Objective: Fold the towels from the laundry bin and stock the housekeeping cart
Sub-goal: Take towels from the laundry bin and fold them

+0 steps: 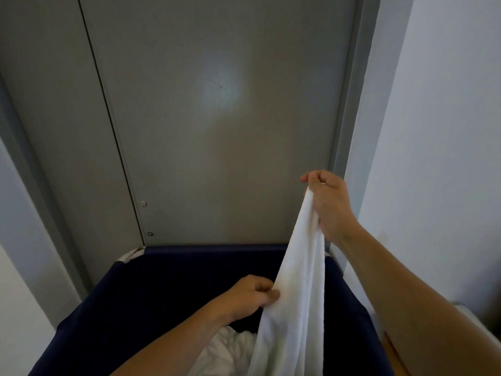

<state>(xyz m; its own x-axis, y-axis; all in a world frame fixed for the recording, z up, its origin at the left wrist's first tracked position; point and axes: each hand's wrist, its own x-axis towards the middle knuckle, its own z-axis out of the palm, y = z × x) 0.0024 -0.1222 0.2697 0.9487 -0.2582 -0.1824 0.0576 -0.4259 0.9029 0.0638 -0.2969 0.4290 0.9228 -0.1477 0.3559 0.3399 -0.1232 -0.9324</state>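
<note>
Lifting a white towel (295,280) above the navy laundry bin (151,291), a person pinches its top in the right hand (329,204) while the left hand (250,295) grips its near edge lower down; more white linen (227,351) lies inside.

Layout before you: the bin (151,289) stands nearest, against the door (217,118) behind it, with the wall (447,131) to its right. Your right hand (329,204) holds the towel (295,294) above the bin; your left hand (250,295) pinches it lower, left. More linen (225,351) lies inside the bin.
</note>
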